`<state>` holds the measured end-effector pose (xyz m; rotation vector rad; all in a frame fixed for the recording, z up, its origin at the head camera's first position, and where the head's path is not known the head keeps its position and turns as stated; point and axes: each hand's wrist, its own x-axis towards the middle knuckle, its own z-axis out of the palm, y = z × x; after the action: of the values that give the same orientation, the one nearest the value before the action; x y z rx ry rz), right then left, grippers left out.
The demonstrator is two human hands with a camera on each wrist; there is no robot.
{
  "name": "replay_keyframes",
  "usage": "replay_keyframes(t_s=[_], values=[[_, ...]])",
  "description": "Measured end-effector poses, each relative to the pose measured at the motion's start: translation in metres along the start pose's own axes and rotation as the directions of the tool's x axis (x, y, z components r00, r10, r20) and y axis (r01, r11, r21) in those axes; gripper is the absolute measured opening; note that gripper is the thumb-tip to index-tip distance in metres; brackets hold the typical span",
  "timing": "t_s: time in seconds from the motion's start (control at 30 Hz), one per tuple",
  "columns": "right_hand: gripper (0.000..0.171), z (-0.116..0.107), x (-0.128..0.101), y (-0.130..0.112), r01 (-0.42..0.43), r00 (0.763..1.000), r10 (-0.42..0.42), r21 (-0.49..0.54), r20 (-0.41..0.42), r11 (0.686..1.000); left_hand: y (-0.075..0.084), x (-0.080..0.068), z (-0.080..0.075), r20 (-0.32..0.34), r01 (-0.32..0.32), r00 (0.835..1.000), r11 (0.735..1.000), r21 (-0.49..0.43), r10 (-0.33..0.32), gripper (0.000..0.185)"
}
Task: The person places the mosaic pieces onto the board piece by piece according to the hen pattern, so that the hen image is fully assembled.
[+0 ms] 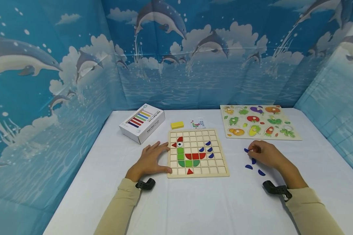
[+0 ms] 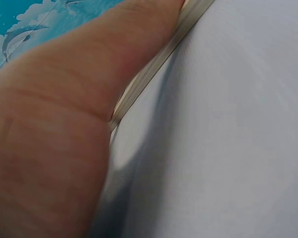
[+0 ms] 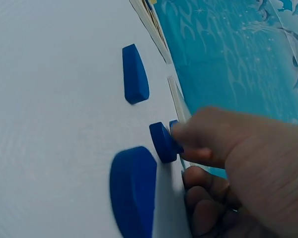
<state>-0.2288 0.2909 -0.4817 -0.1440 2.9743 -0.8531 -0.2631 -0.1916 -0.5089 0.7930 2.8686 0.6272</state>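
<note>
The right hand (image 1: 267, 155) rests on the white table (image 1: 194, 202), fingers curled, its fingertips (image 3: 181, 136) pinching a small blue piece (image 3: 162, 142) that stands on edge. Three more loose blue pieces (image 1: 248, 166) lie around that grip: two just nearer the person, one just beyond the fingertips. Left of it, the left hand (image 1: 151, 160) lies flat with straight, spread fingers, thumb and fingertips touching the left edge of the wooden grid board (image 1: 197, 152) and holding nothing. The board carries a partly built coloured figure. Beyond the left hand sit a white box (image 1: 142, 123) and a yellow block (image 1: 177, 125); beyond the right hand lies a vegetable puzzle board (image 1: 259, 121).
</note>
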Motion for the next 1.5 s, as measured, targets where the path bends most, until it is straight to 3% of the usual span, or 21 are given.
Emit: replay_keyframes(t_s=[0.47, 0.7, 0.97, 1.5], values=[[0.009, 0.002, 0.004, -0.009, 0.005, 1.0, -0.004, -0.037, 0.015, 0.999, 0.003, 0.0, -0.001, 0.008, 0.016, 1.0, 1.0, -0.001, -0.016, 0.101], [0.011, 0.0, 0.005, -0.011, 0.042, 0.999, -0.04, -0.098, 0.018, 0.994, 0.001, -0.001, 0.002, 0.001, 0.018, 1.0, 1.0, -0.011, -0.018, 0.1], [0.014, -0.001, 0.012, -0.017, 0.07, 0.997, -0.067, -0.098, 0.025, 0.993, 0.001, 0.0, 0.001, 0.0, 0.012, 1.0, 1.0, -0.004, -0.012, 0.098], [0.007, 0.024, 0.051, -0.058, 0.259, 0.965, -0.258, -0.025, 0.038, 0.966, 0.002, 0.0, 0.0, -0.002, 0.004, 1.0, 1.0, -0.01, -0.004, 0.098]])
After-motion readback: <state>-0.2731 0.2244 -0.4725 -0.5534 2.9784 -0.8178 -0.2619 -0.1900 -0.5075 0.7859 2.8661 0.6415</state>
